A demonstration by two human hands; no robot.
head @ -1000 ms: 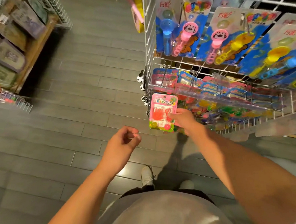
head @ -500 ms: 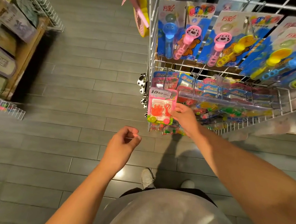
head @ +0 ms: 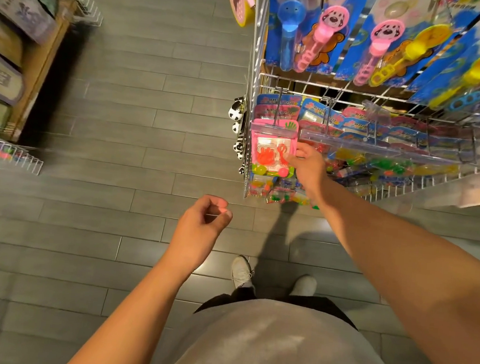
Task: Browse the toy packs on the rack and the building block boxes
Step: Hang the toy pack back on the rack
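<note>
Grey plank floor (head: 119,141) | right hand (head: 307,166) pinched pink toy pack (head: 268,152) on wire rack (head: 256,75) | left hand (head: 202,222) loosely curled, holding nothing

The toy pack (head: 272,149) at my fingers (head: 292,159) is pink, with an orange hand shape behind clear plastic and a green hand printed on top. Above hang blue cards (head: 312,30) carrying pink dog-faced wands (head: 323,34), a blue one and yellow ones. The rack (head: 257,66) is white wire. Black-and-white toys (head: 237,123), perhaps pandas, hang at its side. The floor (head: 119,141) is grey planks.
</note>
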